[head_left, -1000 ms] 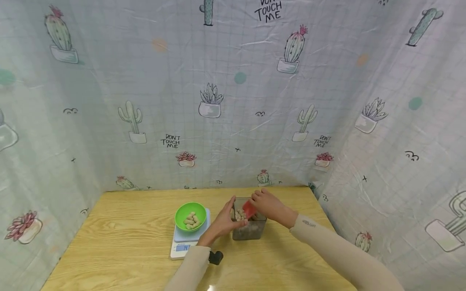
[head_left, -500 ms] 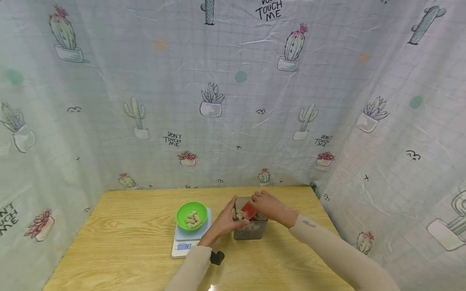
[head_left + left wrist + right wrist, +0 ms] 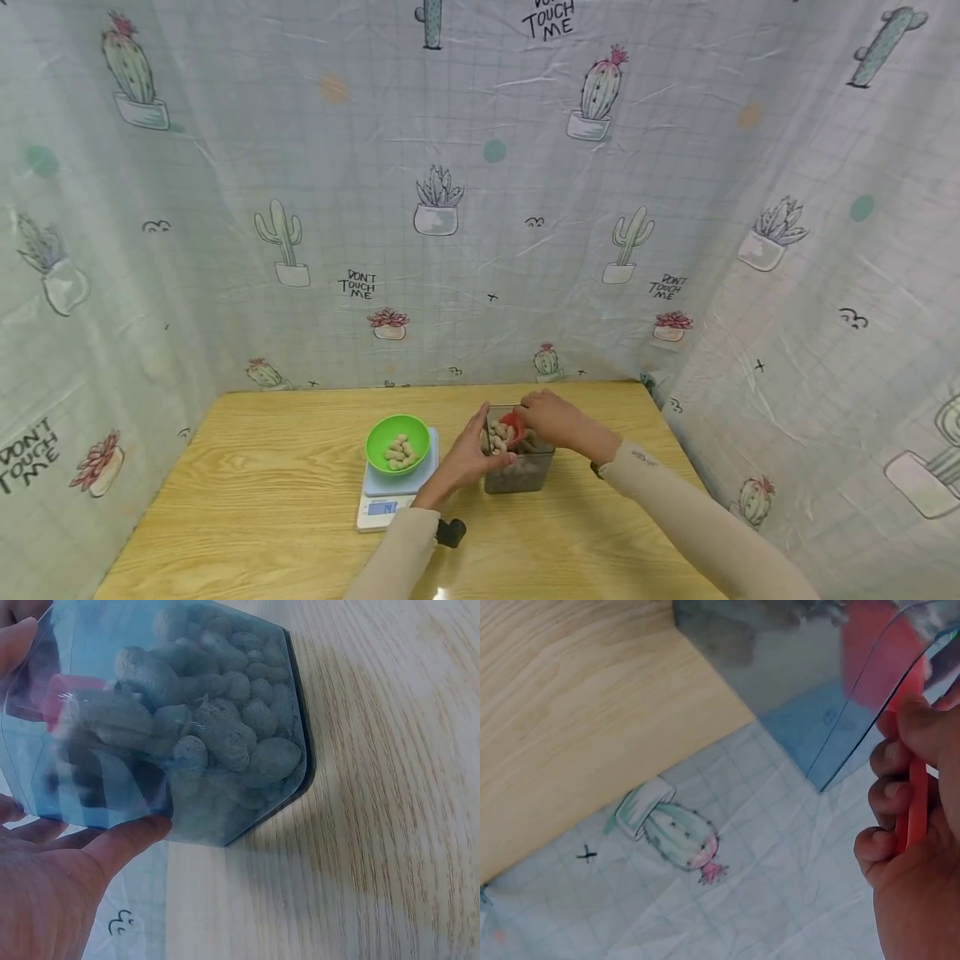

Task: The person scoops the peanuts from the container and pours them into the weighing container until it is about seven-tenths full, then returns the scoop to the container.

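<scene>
A clear, grey-tinted container (image 3: pixel 519 478) of unshelled peanuts (image 3: pixel 217 735) stands on the table. My left hand (image 3: pixel 467 457) grips its left side, thumb at the near wall and fingers spread toward the far rim. With curled fingers, my right hand (image 3: pixel 922 772) holds a red scoop (image 3: pixel 516 423) by its handle (image 3: pixel 917 802). The scoop's bowl is down inside the container among the peanuts, and some appear to lie in it. Its lower part is hidden by peanuts and the container wall.
Left of the container, a green bowl (image 3: pixel 377 435) with several peanuts rests on a white kitchen scale (image 3: pixel 375 523) with a lit display. The wooden table (image 3: pixel 285 467) backs onto a cactus-print curtain (image 3: pixel 480 275).
The red scoop has turned in my right hand: its flat red side showed before, and now its hollow faces up with peanuts at it. My left hand keeps its hold on the container.
</scene>
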